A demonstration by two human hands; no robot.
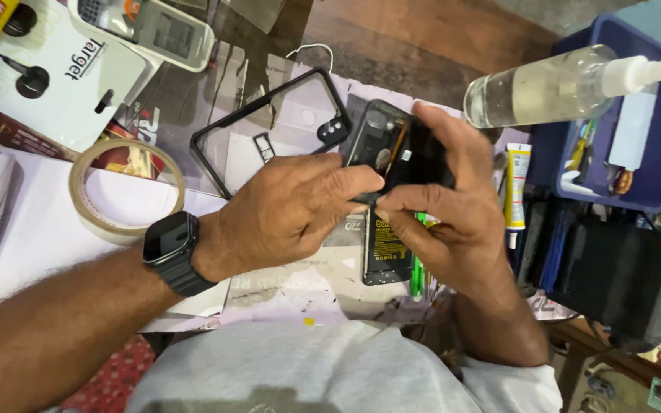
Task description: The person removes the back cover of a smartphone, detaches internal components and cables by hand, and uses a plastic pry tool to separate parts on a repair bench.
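1. The left hand (284,210) sits at the centre of the frame, fingers curled narrow, thumb and forefinger pinched against the edge of an opened black phone (392,153); a dark smartwatch (170,248) is strapped at its wrist.
2. The right hand (453,206) wraps the same phone from the right side of the frame, fingers over its upper end and thumb pressed beneath, so both hands grip it just right of centre (its back is off, inner parts showing).
3. Directly below the hands, the phone's lower half with a dark battery (386,245) shows between the thumbs, over a green tool (416,271) on the bench.
4. Just left of the phone lies a black phone case frame (269,126), empty and flat.
5. Farther left, a roll of tan tape (126,191) rests on white paper.
6. At upper right, a clear spray bottle (560,84) lies tilted on the rim of a blue tray (613,199); a small yellow glue tube (516,183) stands just beside that tray.
7. Upper left holds an earphone package (47,65), white.
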